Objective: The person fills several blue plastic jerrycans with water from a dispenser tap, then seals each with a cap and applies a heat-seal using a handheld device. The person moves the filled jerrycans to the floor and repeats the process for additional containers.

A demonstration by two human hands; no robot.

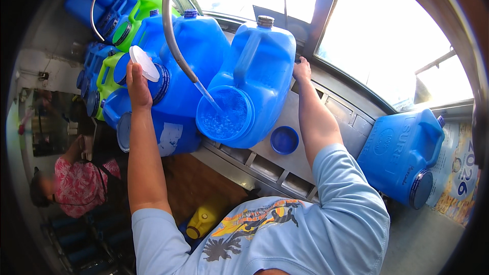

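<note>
My left hand (138, 89) grips a white round disc (144, 63), held up in front of the neck of a large blue water jug (204, 43). Right of that jug, another blue jug (272, 79) has its wide mouth uncovered. Water runs into this mouth from a grey hose (170, 30) and churns inside. Beyond this jug, my right hand (302, 70) reaches to the ledge below the window, fingers curled by a small dark part I cannot make out. A blue screw lid (284, 140) lies on the metal counter (300, 119) between the open jug and my right arm.
Several blue and green jugs (109, 79) crowd the left side. A capped blue jug (400, 147) stands at the right, beside a poster (456, 173). Low down is a yellow container (202, 220). A person in a pink patterned shirt (81, 183) is at the far left.
</note>
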